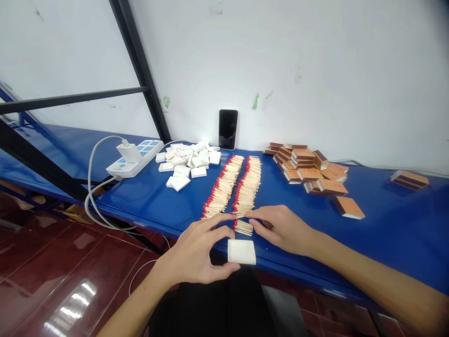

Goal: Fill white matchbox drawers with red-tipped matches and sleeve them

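Two long rows of red-tipped matches lie on the blue table. My left hand holds a small white inner tray at the table's front edge, its thumb under the tray and its forefinger stretched toward the near end of the rows. My right hand pinches a small bunch of matches at the near end of the right-hand row, just behind the tray.
A heap of white inner trays lies at the back left, beside a power strip with a charger and cable. A phone leans on the wall. Orange matchbox sleeves are piled at the right, others further right.
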Demonstrator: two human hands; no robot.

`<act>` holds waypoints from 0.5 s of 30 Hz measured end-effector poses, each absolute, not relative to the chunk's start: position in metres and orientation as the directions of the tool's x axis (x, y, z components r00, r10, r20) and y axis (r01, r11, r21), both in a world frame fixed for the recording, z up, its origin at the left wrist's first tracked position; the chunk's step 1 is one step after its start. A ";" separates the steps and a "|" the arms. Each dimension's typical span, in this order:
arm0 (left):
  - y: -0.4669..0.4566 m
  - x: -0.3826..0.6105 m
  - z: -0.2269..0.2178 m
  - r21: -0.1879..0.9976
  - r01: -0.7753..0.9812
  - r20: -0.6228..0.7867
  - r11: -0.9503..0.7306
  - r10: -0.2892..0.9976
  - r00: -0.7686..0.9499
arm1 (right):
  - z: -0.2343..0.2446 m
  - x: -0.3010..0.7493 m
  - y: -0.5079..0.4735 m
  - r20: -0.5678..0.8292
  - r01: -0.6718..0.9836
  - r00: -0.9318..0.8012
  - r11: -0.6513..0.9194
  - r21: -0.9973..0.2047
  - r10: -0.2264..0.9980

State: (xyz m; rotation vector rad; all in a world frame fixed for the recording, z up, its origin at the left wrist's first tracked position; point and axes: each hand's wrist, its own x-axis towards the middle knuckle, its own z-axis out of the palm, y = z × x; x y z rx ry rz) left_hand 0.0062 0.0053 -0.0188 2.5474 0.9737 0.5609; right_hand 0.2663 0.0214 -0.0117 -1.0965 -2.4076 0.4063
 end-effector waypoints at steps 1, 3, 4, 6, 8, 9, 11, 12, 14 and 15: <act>0.005 0.006 -0.019 0.460 0.551 0.230 -0.696 0.693 0.683 | -0.012 0.266 0.021 0.283 0.631 -0.577 0.638 -0.441 0.766; 0.006 0.007 -0.018 0.470 0.551 0.223 -0.690 0.696 0.682 | -0.012 0.267 0.021 0.283 0.631 -0.580 0.641 -0.437 0.764; 0.006 0.007 -0.018 0.475 0.549 0.221 -0.688 0.697 0.682 | -0.012 0.267 0.020 0.284 0.630 -0.582 0.643 -0.434 0.762; 0.006 0.007 -0.017 0.481 0.546 0.219 -0.686 0.697 0.682 | -0.013 0.267 0.020 0.286 0.627 -0.584 0.646 -0.435 0.759; 0.006 0.008 -0.017 0.483 0.548 0.217 -0.683 0.700 0.681 | -0.013 0.267 0.020 0.289 0.627 -0.579 0.643 -0.440 0.763; 0.006 0.008 -0.016 0.484 0.550 0.214 -0.681 0.702 0.679 | -0.013 0.267 0.020 0.290 0.629 -0.575 0.640 -0.441 0.765; 0.006 0.008 -0.016 0.483 0.554 0.210 -0.678 0.704 0.678 | -0.013 0.267 0.020 0.296 0.632 -0.569 0.638 -0.440 0.767; 0.006 0.008 -0.016 0.482 0.554 0.210 -0.678 0.704 0.678 | -0.013 0.266 0.020 0.299 0.632 -0.569 0.640 -0.437 0.766; 0.006 0.008 -0.015 0.483 0.547 0.212 -0.683 0.698 0.684 | -0.012 0.266 0.021 0.305 0.628 -0.571 0.646 -0.434 0.762; 0.006 0.008 -0.015 0.484 0.541 0.215 -0.687 0.693 0.688 | -0.012 0.266 0.021 0.308 0.627 -0.572 0.647 -0.434 0.760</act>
